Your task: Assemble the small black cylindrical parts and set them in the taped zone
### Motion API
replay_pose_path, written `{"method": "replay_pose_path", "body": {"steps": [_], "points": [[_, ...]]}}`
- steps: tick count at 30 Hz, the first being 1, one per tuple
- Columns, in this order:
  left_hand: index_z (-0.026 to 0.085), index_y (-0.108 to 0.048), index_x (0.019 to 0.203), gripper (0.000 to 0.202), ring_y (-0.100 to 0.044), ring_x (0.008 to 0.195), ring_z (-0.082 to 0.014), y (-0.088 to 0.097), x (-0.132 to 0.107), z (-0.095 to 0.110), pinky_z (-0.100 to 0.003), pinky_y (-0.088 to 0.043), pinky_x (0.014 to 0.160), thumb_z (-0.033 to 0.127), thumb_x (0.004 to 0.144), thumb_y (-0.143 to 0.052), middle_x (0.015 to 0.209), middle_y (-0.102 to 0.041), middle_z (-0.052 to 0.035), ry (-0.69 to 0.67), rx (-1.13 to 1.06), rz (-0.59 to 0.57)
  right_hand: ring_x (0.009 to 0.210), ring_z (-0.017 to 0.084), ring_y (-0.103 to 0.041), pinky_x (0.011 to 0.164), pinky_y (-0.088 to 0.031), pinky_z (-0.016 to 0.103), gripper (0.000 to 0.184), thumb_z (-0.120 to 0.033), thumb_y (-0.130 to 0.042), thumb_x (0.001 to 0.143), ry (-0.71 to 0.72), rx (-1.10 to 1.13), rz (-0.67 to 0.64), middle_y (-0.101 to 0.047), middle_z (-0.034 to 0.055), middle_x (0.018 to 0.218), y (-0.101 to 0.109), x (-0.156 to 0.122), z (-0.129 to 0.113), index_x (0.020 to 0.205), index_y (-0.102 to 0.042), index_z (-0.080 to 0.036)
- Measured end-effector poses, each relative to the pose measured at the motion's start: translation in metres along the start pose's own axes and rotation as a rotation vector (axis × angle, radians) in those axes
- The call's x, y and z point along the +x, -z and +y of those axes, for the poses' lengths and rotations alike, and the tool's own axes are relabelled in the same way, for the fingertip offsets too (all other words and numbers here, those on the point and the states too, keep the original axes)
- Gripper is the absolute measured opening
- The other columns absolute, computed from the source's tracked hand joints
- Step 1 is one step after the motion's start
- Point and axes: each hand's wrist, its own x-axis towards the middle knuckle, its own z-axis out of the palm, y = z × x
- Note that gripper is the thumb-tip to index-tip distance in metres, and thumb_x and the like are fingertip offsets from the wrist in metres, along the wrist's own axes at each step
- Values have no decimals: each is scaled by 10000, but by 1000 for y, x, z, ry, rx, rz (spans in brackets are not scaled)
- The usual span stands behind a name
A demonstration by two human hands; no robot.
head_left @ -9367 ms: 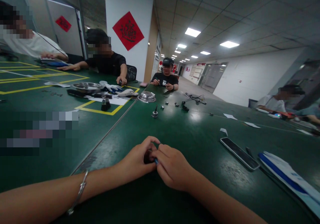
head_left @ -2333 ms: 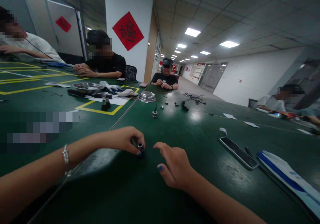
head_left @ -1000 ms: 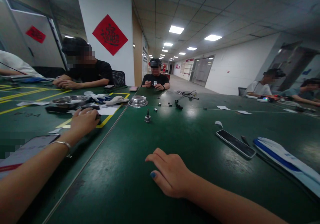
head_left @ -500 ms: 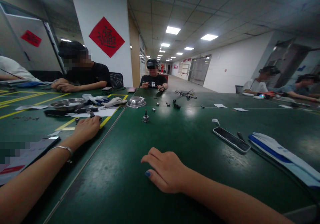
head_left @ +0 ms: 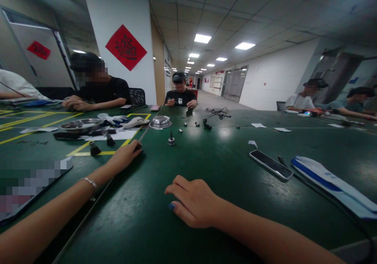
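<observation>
My left hand (head_left: 125, 157) reaches forward over the green table (head_left: 224, 165), just past the metal seam. Its fingers are pressed together, with something small and dark at their tips that I cannot make out. Two small dark parts (head_left: 94, 149) (head_left: 109, 140) stand to its left by the yellow tape line. A small metal part with an upright pin (head_left: 171, 140) stands a little beyond the fingertips. My right hand (head_left: 193, 201) rests palm down on the table in front of me, fingers loosely spread, holding nothing.
A phone (head_left: 271, 164) and a white-and-blue packet (head_left: 332, 185) lie to the right. A metal lid (head_left: 160, 121), a metal dish (head_left: 80, 125) and gloves (head_left: 123, 120) sit farther back left. Small parts and a cable (head_left: 218, 112) lie mid-table. Other people sit around the table.
My left hand has slid right, from the yellow tape line to just across the seam, leaving two small dark parts standing behind it. My right hand has stayed put.
</observation>
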Motion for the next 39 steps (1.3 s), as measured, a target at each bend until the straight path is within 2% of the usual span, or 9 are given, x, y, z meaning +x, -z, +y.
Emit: {"method": "replay_pose_path", "body": {"steps": [5,10,13,17,20,24,29,33,39], "points": [[195,-461,953,161,-608,917,-251,-10,-8,44,-343,-446,823,315,850,-432,992,-624,-98,-171,-98,-42,829,163,-531,586,-387,247,330,-348,-340,936,13,-20,2,-521,54,1066,0,0,2,1185,-453,-162],[189,-424,912,155,-601,845,-239,-20,-26,86,-346,-456,744,321,841,-466,924,-611,-91,-177,-256,-71,774,158,-531,568,-376,247,323,-342,-342,926,22,-24,29,-532,49,1047,0,-1,3,1178,-457,-177],[187,-416,868,161,-591,772,-221,-26,-41,108,-323,-451,674,316,816,-498,858,-605,-68,-177,-357,-136,798,169,-545,603,-392,257,324,-337,-359,910,4,-2,94,-543,55,1060,-1,-2,2,1178,-451,-178],[180,-440,818,89,-560,715,-173,-31,-62,130,-276,-426,638,220,771,-503,787,-582,-13,-351,-540,-217,789,169,-560,628,-396,261,264,-279,-394,883,-68,20,204,-563,58,1023,-4,-1,2,1113,-476,-178],[172,-457,808,100,-540,734,-157,-35,-72,138,-263,-411,655,131,724,-493,795,-563,0,-434,-596,-200,710,147,-550,599,-379,254,228,-233,-420,863,-137,1,244,-571,45,985,-6,0,3,1075,-487,-180],[172,-462,792,161,-530,743,-143,-37,-73,139,-243,-389,656,77,675,-518,795,-544,17,-423,-618,-205,665,135,-539,566,-357,250,207,-238,-477,845,-252,-31,246,-566,22,941,-8,1,4,1045,-493,-189],[167,-437,712,131,-490,663,-128,-33,-71,141,-225,-336,592,109,671,-547,696,-502,40,-336,-595,-204,691,134,-560,562,-358,241,149,-252,-489,855,-349,-48,219,-551,14,935,-10,3,7,993,-519,-203],[163,-443,702,135,-469,637,-126,-33,-70,142,-228,-312,579,157,679,-576,677,-494,40,-325,-567,-211,681,138,-568,556,-362,242,114,-241,-495,853,-409,-84,218,-551,7,921,-11,3,8,956,-536,-217],[163,-442,696,147,-446,630,-121,-34,-70,140,-226,-306,576,208,698,-582,667,-480,42,-351,-606,-205,719,144,-590,583,-380,240,115,-204,-487,863,-379,-58,187,-592,-2,894,-8,3,9,962,-544,-214]]}}
